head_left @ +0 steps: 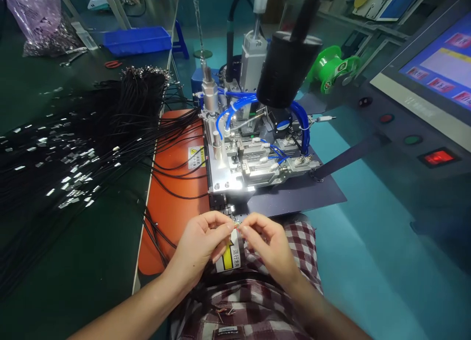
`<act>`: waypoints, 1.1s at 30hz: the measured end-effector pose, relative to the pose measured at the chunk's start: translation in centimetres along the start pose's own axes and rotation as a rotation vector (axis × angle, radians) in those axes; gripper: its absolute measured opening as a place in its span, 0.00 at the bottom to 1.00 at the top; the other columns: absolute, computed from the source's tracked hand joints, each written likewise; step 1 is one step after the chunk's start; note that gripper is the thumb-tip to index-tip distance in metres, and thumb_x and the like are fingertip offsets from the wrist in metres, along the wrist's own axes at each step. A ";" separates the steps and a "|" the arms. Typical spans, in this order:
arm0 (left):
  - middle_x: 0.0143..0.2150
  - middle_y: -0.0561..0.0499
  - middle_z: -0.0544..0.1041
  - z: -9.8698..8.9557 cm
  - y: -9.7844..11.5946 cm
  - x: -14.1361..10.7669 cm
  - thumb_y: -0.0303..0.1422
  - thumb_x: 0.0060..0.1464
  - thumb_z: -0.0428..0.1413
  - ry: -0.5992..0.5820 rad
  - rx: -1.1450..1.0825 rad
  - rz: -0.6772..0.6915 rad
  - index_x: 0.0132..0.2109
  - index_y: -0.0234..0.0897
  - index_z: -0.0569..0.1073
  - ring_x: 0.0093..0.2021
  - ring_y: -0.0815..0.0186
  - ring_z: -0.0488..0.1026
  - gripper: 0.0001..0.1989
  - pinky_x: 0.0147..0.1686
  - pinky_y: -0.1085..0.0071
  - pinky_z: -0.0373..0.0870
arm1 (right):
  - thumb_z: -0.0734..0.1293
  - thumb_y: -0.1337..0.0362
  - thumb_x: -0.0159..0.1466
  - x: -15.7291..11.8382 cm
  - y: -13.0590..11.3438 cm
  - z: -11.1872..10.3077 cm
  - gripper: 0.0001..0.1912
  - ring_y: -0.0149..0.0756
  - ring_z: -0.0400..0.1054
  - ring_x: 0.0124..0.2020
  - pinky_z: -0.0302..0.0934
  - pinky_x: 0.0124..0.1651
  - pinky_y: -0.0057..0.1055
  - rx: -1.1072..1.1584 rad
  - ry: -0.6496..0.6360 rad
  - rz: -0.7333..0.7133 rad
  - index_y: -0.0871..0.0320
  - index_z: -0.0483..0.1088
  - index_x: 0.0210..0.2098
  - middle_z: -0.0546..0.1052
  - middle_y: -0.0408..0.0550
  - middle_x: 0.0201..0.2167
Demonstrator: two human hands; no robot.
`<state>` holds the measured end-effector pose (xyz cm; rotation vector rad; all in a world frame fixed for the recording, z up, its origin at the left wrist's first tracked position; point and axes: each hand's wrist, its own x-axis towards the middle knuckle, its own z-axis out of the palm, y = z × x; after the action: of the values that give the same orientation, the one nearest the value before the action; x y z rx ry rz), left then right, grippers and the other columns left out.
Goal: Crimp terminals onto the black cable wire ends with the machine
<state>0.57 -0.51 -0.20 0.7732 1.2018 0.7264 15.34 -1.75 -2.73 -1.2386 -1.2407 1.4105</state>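
My left hand is closed in a pinch at the near end of the machine's dark track. Facing it, my right hand pinches too, and the two sets of fingertips nearly meet. Between them show thin wires, tiny and pale with a hint of colour; their exact ends are hidden by the fingers. Just past the fingertips are small metal holders on the track. Below lies a white and yellow label with an arrow, partly covered by my left hand.
A machine with blue air hoses stands ahead. Black cables with shiny metal ends spread over the left table and across the orange board. A control panel is at right. Farther off are a blue tray and green spool.
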 end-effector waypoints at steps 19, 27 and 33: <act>0.17 0.59 0.62 0.0 -0.4 -0.2 0.34 0.54 0.55 -0.005 0.009 0.022 0.30 0.32 0.69 0.15 0.79 0.52 0.09 0.16 0.79 0.46 | 0.66 0.61 0.61 0.2 0.6 0.3 0.08 0.27 0.54 0.20 0.52 0.23 0.25 0.122 0.011 0.050 0.58 0.65 0.27 0.63 0.38 0.21; 0.15 0.60 0.59 0.3 -0.2 -0.1 0.35 0.53 0.56 -0.007 0.020 0.016 0.29 0.33 0.69 0.15 0.77 0.52 0.10 0.16 0.79 0.47 | 0.66 0.61 0.60 0.2 0.5 0.3 0.09 0.27 0.55 0.21 0.52 0.23 0.25 0.114 0.044 0.038 0.58 0.65 0.26 0.63 0.39 0.21; 0.14 0.60 0.59 0.3 0.0 -0.2 0.35 0.52 0.56 -0.003 0.012 0.020 0.29 0.33 0.69 0.15 0.77 0.51 0.09 0.16 0.79 0.47 | 0.66 0.59 0.59 0.5 0.1 -0.3 0.09 0.28 0.57 0.21 0.55 0.24 0.26 0.139 0.016 0.100 0.59 0.67 0.28 0.64 0.39 0.19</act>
<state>0.86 -0.70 -0.06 0.7964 1.1983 0.7350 15.55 -1.24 -2.91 -1.2282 -1.0640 1.5295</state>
